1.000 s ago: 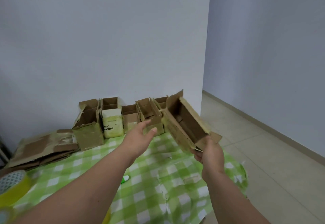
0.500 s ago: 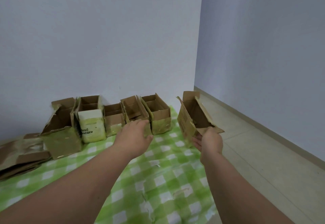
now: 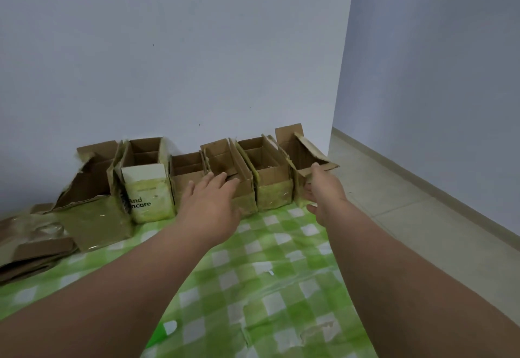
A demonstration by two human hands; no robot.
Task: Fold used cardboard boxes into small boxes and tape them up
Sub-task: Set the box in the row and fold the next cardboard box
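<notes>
A: Go left to right. What's far left?

B: Flattened cardboard [image 3: 31, 248] stacked on the green checked cloth [image 3: 270, 281], at the left edge. Next a big open box [image 3: 92, 203], torn top flaps, standing against the white wall [image 3: 174, 56].

A: Then?

B: White-fronted box [image 3: 147, 189] with printed text, open top, touching the big one. Beside it a small brown box [image 3: 187, 169], also open.

A: Your left hand?

B: My left hand [image 3: 209, 206] is over the fourth box [image 3: 228, 166], fingers straight and spread, tips at its front edge. Grasping nothing, flat and released. Can't tell if it actually presses down.

A: Next over?

B: Fifth box [image 3: 267, 172], open, greenish taped front, tight against the fourth.

A: And the right hand?

B: My right hand [image 3: 322, 189] grips the end box [image 3: 298, 152], thumb over the front flap, fingers curled under the near wall. That box sits last in the row, on the cloth's right corner, just beside the fifth box, back flap up against the wall.

A: Right of that?

B: Tiled floor [image 3: 408, 208] and the side wall [image 3: 439, 76].
</notes>
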